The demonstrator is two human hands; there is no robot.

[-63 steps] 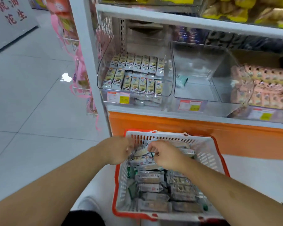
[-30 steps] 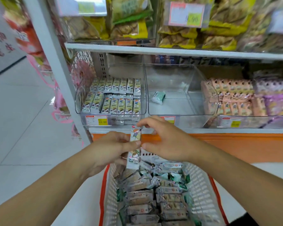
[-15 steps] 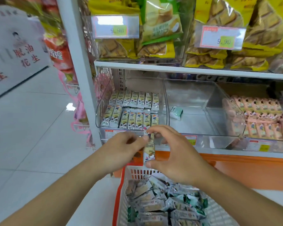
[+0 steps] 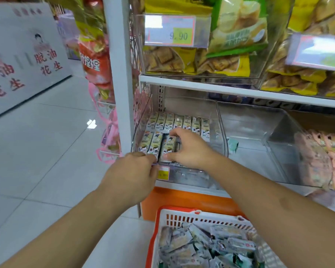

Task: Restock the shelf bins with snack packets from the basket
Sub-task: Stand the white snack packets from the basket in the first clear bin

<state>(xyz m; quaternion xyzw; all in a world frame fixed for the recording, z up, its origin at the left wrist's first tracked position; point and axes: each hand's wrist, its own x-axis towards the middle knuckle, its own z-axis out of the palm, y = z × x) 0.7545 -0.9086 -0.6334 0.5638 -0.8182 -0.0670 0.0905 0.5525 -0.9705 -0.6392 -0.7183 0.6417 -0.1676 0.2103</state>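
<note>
Glossy flat packet (image 4: 167, 148) in right hand (image 4: 190, 149)

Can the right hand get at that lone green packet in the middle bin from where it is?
Probably yes. The right hand is inside the left bin, holding a snack packet. The green packet lies beyond the clear wall, but the middle bin is open-topped.

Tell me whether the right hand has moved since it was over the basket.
Yes. The right hand has gone up from the basket into the left bin, gripping a packet.
</note>
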